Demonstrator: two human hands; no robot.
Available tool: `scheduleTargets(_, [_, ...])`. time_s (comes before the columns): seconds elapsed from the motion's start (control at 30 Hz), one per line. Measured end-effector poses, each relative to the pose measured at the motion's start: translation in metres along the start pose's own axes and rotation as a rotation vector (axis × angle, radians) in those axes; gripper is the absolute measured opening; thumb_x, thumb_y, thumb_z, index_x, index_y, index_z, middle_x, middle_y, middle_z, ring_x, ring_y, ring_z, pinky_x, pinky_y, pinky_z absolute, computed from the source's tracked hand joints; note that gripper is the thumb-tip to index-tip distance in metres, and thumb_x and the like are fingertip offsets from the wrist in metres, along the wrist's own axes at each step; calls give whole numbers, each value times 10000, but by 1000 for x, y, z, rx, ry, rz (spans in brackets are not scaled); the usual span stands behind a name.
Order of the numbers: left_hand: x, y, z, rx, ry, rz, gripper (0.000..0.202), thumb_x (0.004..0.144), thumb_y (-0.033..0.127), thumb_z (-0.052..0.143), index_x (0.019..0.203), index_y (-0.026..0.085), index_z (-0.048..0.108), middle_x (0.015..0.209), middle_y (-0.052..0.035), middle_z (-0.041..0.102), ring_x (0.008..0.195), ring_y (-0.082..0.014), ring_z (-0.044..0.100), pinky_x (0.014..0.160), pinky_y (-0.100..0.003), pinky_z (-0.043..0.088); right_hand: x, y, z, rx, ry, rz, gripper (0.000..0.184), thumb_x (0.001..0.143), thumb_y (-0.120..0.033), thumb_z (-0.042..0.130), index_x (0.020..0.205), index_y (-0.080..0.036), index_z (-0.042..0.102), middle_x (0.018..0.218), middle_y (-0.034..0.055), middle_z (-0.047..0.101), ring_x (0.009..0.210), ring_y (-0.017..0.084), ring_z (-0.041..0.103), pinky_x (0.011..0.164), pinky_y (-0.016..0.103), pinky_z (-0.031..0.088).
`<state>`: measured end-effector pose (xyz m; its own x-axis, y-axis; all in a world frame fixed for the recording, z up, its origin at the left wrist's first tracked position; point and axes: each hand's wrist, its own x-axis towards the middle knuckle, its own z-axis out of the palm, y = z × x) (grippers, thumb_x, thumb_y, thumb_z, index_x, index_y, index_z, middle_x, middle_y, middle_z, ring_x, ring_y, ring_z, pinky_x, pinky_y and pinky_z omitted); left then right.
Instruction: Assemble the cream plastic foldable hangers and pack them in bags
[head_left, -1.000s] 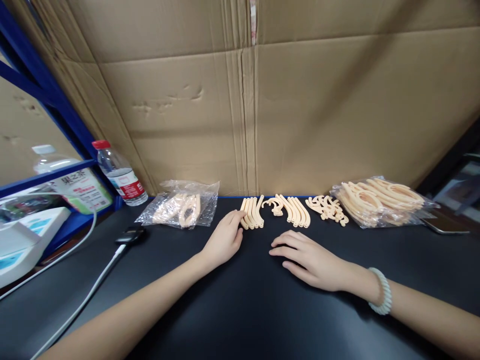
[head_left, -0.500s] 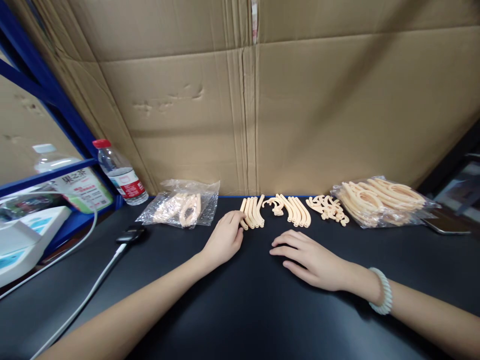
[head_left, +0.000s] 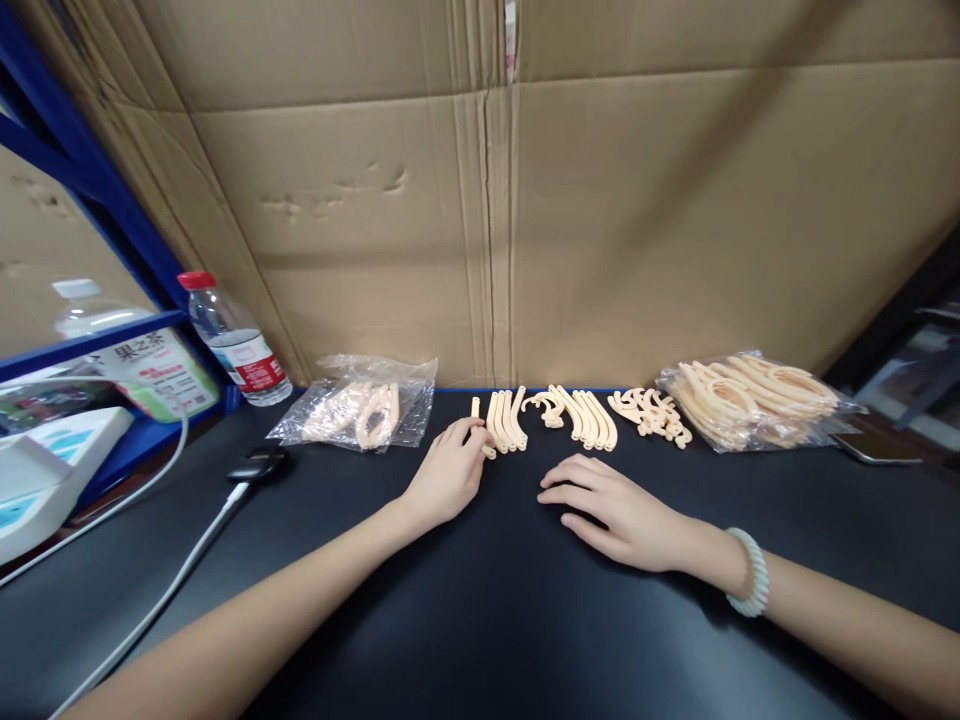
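My left hand (head_left: 450, 465) is closed on a beige curved strip (head_left: 475, 407) with a hole at its end; the fingers cover its middle. Just right of it lies a row of similar strips (head_left: 510, 420), set side by side. My right hand (head_left: 619, 510) rests over the black table with its fingers spread and holds nothing. Beyond it are a second row of curved strips (head_left: 592, 420), a few small hooked pieces (head_left: 550, 408) and a loose pile of small curly pieces (head_left: 652, 413).
A clear bag of beige parts (head_left: 367, 405) lies at left, a fuller bag (head_left: 750, 400) at right beside a phone (head_left: 877, 446). A red-capped bottle (head_left: 244, 350), a black plug with white cable (head_left: 257, 464) and a white power strip (head_left: 67, 460) stand left. Cardboard (head_left: 360, 250) walls the back.
My left hand has drawn one strip leftward, apart from its row. My right hand stays open in nearly the same place, and the view has shifted slightly.
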<state>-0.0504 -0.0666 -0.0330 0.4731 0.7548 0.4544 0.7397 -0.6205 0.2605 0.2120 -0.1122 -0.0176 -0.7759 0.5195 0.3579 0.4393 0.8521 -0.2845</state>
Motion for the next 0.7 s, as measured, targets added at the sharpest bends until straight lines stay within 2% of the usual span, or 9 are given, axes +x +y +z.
scheduleTargets(0.17, [0,0,1,17,-37,-14,220,907,121,382,1002,215,557,1289,-115,490,1224,-288,481,994,-523,430,0,1,1,-1,22,-5,283,928,-187,459,1172,-199,600,1157,111,605,1080,217,535,950,423,463])
scheduleTargets(0.3, [0,0,1,-6,-41,-16,201,921,126,365,979,222,531,1280,-103,502,1260,-286,454,996,-522,431,-1,1,2,-22,42,-2,286,924,-181,461,1176,-207,596,1161,109,606,1076,220,547,941,429,471])
scheduleTargets(0.47, [2,6,-4,-98,-2,-18,198,941,129,328,998,213,498,1314,-125,468,1257,-283,463,981,-495,449,4,8,3,-100,163,65,306,915,-159,450,1194,-201,568,1134,106,616,1069,229,559,932,434,479])
scheduleTargets(0.6, [1,15,-10,-162,39,50,198,960,142,316,1033,221,484,1378,-117,395,1270,-248,439,1023,-455,421,19,25,-2,-172,260,138,305,903,-141,449,1182,-196,560,1132,109,614,1081,238,559,932,442,483])
scheduleTargets(0.7, [0,24,-15,-217,51,141,197,965,145,316,1010,224,490,1361,-105,399,1278,-231,408,1052,-431,386,34,39,-8,-261,239,174,292,891,-148,482,1172,-160,563,1101,123,603,1050,249,562,922,436,478])
